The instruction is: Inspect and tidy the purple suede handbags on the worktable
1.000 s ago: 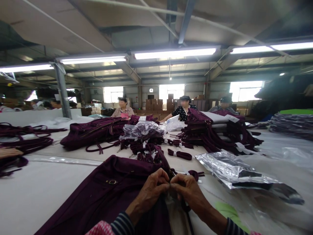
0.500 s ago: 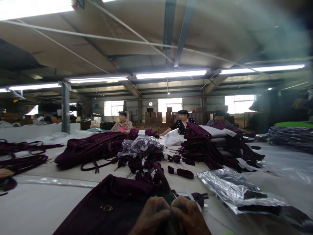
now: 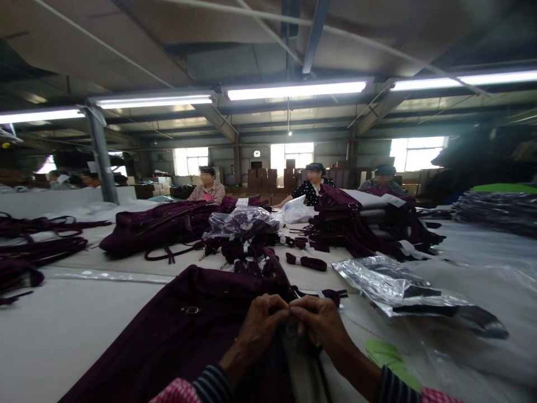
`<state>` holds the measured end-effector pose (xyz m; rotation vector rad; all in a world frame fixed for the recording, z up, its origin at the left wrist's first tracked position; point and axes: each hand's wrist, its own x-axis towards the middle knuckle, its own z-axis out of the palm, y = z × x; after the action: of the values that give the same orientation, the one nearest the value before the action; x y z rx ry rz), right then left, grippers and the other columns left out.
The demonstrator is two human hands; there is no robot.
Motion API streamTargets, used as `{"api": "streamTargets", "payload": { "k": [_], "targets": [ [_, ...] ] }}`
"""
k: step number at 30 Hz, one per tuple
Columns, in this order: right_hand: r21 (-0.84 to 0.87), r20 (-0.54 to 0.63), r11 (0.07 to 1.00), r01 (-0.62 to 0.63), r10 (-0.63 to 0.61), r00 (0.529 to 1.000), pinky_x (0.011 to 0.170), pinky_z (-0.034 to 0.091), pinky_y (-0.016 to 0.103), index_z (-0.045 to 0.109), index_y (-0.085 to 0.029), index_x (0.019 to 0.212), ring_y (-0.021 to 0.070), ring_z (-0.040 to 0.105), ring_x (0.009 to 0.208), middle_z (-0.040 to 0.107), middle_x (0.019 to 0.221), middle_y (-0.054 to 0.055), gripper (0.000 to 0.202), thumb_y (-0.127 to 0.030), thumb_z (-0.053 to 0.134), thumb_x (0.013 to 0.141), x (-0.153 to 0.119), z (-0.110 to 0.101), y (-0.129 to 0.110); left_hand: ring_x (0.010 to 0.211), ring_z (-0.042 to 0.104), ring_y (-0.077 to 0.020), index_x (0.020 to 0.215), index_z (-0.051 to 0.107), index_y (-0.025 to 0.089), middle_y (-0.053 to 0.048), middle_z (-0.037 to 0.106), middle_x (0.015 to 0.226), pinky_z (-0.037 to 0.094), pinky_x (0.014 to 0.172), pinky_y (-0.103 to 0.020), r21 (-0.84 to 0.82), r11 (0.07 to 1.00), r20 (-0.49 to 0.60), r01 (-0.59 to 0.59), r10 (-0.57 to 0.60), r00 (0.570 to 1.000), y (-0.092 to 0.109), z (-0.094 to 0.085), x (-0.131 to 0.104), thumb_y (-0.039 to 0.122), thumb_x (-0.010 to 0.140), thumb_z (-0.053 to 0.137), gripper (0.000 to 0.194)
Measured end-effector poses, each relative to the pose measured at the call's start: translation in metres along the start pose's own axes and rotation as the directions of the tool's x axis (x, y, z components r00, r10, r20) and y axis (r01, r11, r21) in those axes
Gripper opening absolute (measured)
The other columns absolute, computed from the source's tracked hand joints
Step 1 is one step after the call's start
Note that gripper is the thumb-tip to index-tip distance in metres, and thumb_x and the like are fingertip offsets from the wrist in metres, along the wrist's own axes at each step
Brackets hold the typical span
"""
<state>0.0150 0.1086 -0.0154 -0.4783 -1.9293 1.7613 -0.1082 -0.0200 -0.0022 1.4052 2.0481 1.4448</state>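
Observation:
A dark purple cloth bag [image 3: 168, 336] with a small gold-coloured buckle [image 3: 192, 310] lies flat on the table in front of me. Over its right edge, my left hand [image 3: 263, 320] is closed in a pinch. My right hand [image 3: 319, 320] pinches too, its fingertips meeting those of the left. Whatever sits between the fingertips is too small and dark to make out. Just beyond the hands lie bundled purple straps [image 3: 251, 263], and one wrapped strap [image 3: 306, 261] rests apart to their right.
Purple bags are stacked at the back right [image 3: 356, 224], and another bag [image 3: 159, 226] lies back left. A shiny plastic bag [image 3: 403, 288] lies to the right, near a green piece [image 3: 388, 358]. Clear plastic bags [image 3: 243, 221] top the straps. Several people sit across the table.
My view has tipped downward, so hands and table appear higher and both striped cuffs show. The fingertips stay pinched together. A hand at the far left edge has left view.

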Motion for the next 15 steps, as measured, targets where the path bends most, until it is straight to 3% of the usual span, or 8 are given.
{"api": "streamTargets", "payload": {
  "k": [9,15],
  "targets": [
    [0.078,-0.007,0.997,-0.009,0.01,1.0,0.039,0.028,0.019,0.076,-0.01,0.089,0.0063,0.043,0.036,0.066,0.053,0.002,0.044,-0.051,0.077,0.072,-0.0012,-0.0019,0.0002,0.082,0.059,-0.0202,0.077,0.076,0.017,-0.002,0.069,0.077,0.04,0.079,-0.03,-0.076,0.997,0.01,-0.034,0.035,0.999,-0.0073,-0.0007,0.0019,0.033,0.08,0.063,0.021],
    [0.013,0.013,1.0,-0.011,0.01,1.0,0.036,0.027,0.019,0.075,-0.01,0.086,0.007,0.043,0.033,0.066,0.051,0.003,0.045,-0.052,0.078,0.071,0.0005,-0.0006,0.0018,0.082,0.059,-0.0193,0.077,0.077,0.018,-0.001,0.066,0.077,0.039,0.079,-0.03,-0.026,0.999,-0.011,-0.039,0.038,0.999,-0.0103,0.0009,0.0003,0.029,0.08,0.064,0.017]
  ]
}}
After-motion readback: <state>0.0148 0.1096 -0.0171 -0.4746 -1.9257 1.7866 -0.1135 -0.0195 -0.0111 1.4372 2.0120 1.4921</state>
